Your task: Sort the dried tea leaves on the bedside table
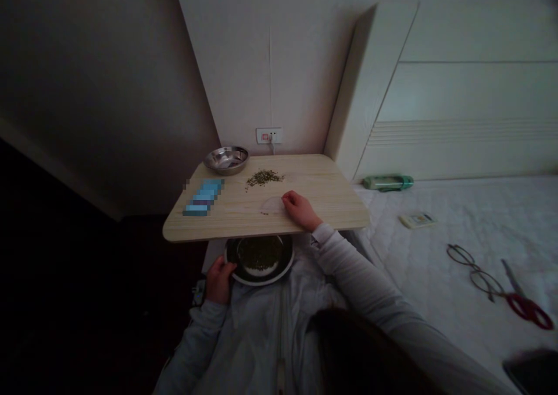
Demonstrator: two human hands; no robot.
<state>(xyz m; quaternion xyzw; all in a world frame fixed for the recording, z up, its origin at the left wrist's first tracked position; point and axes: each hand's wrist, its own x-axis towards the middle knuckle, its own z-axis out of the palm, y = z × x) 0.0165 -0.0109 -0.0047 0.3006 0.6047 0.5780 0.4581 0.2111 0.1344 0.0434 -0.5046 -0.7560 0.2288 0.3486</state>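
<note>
My left hand (219,280) grips the left rim of a metal bowl (285,258) resting on my lap, partly under the table's front edge. Dark green grains (261,252), like small beans, lie in its bottom. Over the light wooden table (231,220), my right hand (301,210) has its fingers pinched at the edge of a thin translucent piece (272,205), which lies low against the tabletop. A few grains show just in front of that piece. Farther back, a loose pile of green grains (264,178) is spread on the wood.
A second steel bowl (226,160) stands at the table's back left, with a blurred blue phone-like object (204,197) before it. On the bed (383,238) to the right lie a green bottle (387,182), a small pale box (417,220), glasses (475,270) and red-handled scissors (528,312).
</note>
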